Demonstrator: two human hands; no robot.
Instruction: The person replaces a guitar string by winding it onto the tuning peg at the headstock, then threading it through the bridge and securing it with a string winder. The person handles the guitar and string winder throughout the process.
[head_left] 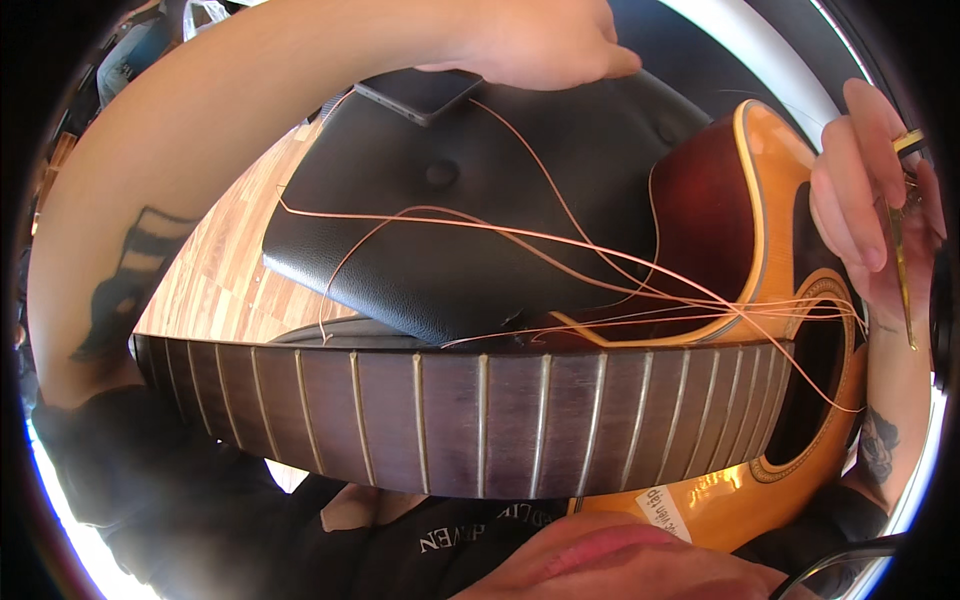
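Note:
An acoustic guitar [765,190] lies across my lap, its dark fretboard [515,420] running left to right with no strings lying along it. Several loose copper-coloured strings [590,245] curl from beside the sound hole [815,380] over a black padded seat. My left hand [545,45] reaches over the seat's far side, the back of it toward me; its fingers are mostly hidden, so any grip cannot be seen. At the far right, my right hand [865,190] has bent fingers around a slim brass-coloured tool [902,275], its kind unclear, with the thin tip pointing down.
The black seat [400,220] with button tufts stands beyond the neck. A dark phone [420,92] rests on it near my left wrist. Wood-patterned floor [225,275] shows at left. A paper label [662,512] is on the guitar's near side.

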